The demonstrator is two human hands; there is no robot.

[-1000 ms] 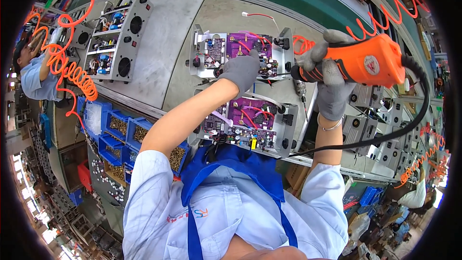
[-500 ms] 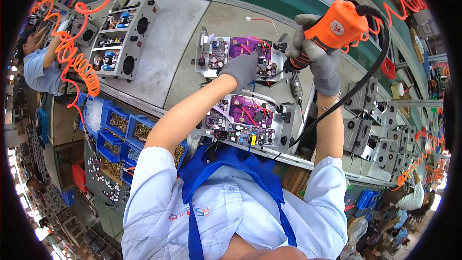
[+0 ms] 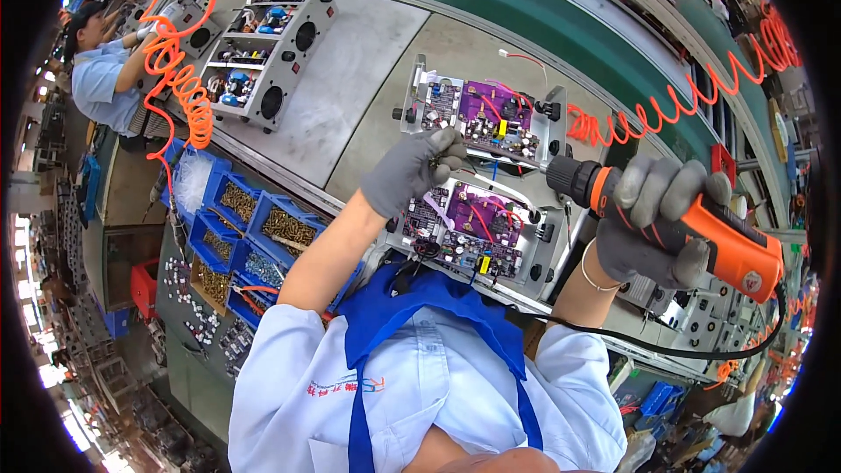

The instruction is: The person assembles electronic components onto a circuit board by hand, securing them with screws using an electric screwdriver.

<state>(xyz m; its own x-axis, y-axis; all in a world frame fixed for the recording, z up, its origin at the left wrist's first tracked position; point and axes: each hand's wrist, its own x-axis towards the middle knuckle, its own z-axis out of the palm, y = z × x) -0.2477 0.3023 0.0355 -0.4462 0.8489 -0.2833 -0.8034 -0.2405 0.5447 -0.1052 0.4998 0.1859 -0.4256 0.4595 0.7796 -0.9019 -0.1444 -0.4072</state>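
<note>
The left hand (image 3: pixel 407 175) has just come away from the far metal case (image 3: pixel 556 123) and now hangs above the gap between it and the near metal case (image 3: pixel 547 250). Its gloved fingers are curled in, tips drawn together toward the thumb; whether they pinch something small, such as a screw, is hard to tell at this size. The far case's purple circuit board (image 3: pixel 477 105) is uncovered as a result, and the yellow part (image 3: pixel 501 129) on it now shows.

The right hand (image 3: pixel 657 228) has swung lower and nearer the body, its fingers wrapped over the orange power driver (image 3: pixel 736 250) and the thumb beneath. The driver's black nose points left, toward the space between the two cases, rather than at the far board; I cannot see whether its tip touches anything. The black cord (image 3: pixel 666 355) trails below it, toward the near side.

Both cases sit open on the bench (image 3: pixel 385 96), one behind the other. With neither hand at the far board now, the work there seems paused or one step finished, though no fastening can be confirmed from here.
</note>
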